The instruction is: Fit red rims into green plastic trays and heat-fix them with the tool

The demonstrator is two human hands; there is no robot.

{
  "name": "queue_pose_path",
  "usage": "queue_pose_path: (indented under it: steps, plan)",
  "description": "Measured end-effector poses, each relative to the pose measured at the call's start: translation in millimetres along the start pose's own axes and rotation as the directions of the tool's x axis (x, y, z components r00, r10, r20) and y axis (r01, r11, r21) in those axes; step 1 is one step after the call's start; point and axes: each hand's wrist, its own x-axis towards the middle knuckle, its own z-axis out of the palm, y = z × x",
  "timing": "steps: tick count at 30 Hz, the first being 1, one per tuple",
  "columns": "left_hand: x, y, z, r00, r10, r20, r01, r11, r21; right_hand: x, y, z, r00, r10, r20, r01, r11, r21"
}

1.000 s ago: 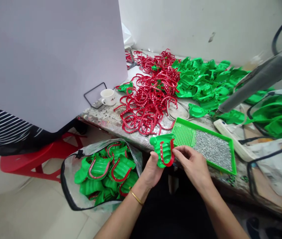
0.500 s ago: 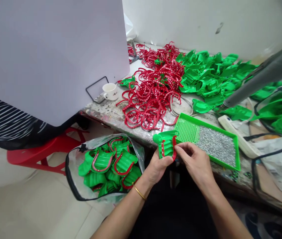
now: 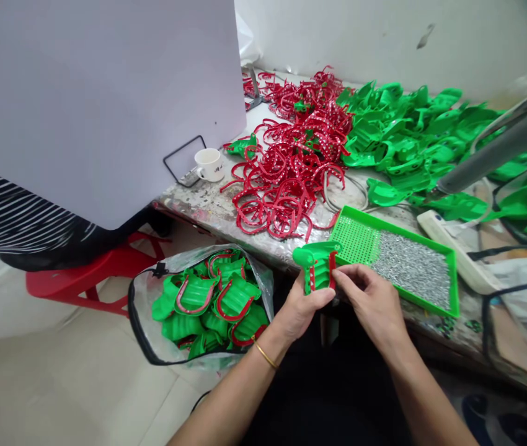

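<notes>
My left hand (image 3: 298,310) is closed round a green plastic jaw piece (image 3: 321,272), thumb along its near edge. Fitted on this piece is a red U-shaped strip (image 3: 332,271) with white tooth marks. The fingers of my right hand (image 3: 375,303) are pinched together at the strip's right side; whatever lies between the fingertips is hidden. Just beyond the hands, a green tray (image 3: 349,241) rests on the table, with small silvery metal pieces (image 3: 415,266) filling its right part.
Red strips (image 3: 286,186) lie heaped behind the tray, green pieces (image 3: 398,136) to their right. A clear bag (image 3: 140,319) of joined pieces is at lower left. Also around are a cup (image 3: 208,166), a power strip (image 3: 459,257), a grey pole (image 3: 491,155) and a seated person in striped clothing (image 3: 17,210).
The view has shifted slightly, so the scene sits a little to the right. The jaw piece is turned slightly in my left hand; my right fingers stay at the red strip.
</notes>
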Motion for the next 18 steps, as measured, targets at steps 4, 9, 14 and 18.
queue_pose_path:
  steps: [4,9,14,18]
  plan:
    - [-0.8,-1.9,-0.1,1.000,-0.013,-0.027,0.013,1.000,0.014,1.2,4.7,-0.4,1.000,-0.007,0.008,0.007,0.999,0.043]
    - [-2.2,1.3,2.4,0.999,-0.028,-0.016,0.027,0.998,-0.053,2.7,10.5,0.7,0.999,0.002,0.052,-0.011,0.985,0.173]
    - [-1.9,8.6,5.4,0.988,-0.138,0.067,0.151,0.947,-0.284,2.4,10.3,0.3,0.998,0.017,0.064,-0.044,0.890,0.453]
    - [-1.9,9.0,6.7,0.975,-0.187,0.118,0.221,0.858,-0.464,0.7,9.8,-2.8,0.999,0.024,0.030,-0.035,0.873,0.486]
